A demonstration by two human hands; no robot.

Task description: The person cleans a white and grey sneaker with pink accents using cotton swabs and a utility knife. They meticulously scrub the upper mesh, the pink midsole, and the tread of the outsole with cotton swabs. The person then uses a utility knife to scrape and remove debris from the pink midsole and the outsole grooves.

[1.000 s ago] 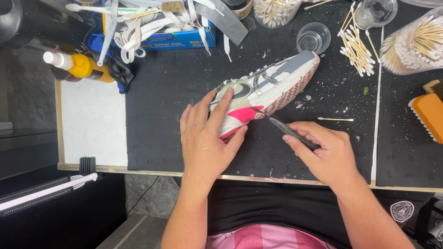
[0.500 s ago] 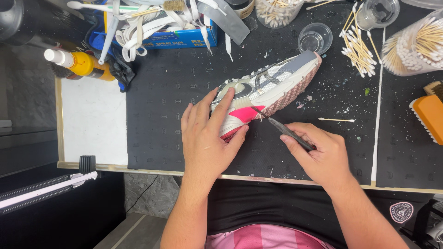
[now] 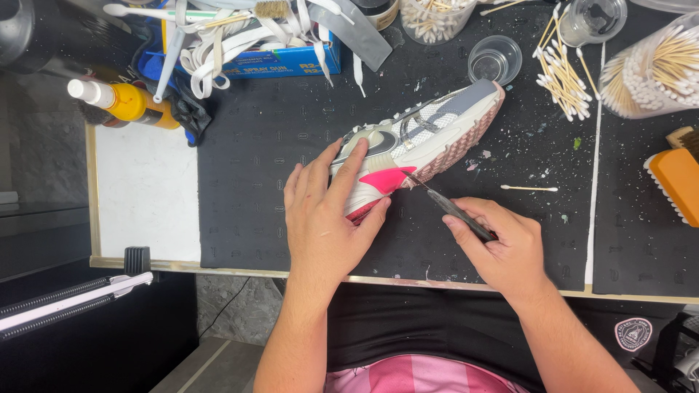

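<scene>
On the black mat [image 3: 277, 218], we press our left hand [image 3: 320, 218], fingers spread flat, on the heel of the shoe [image 3: 419, 142] lying sideways. Our right hand [image 3: 502, 251] pinches a thin brush [image 3: 448, 207], its tip touching the sole. Cotton swabs [image 3: 564, 84] lie near.

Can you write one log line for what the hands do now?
left hand: presses sneaker down | right hand: holds thin tool, tip at sole | black mat
</scene>
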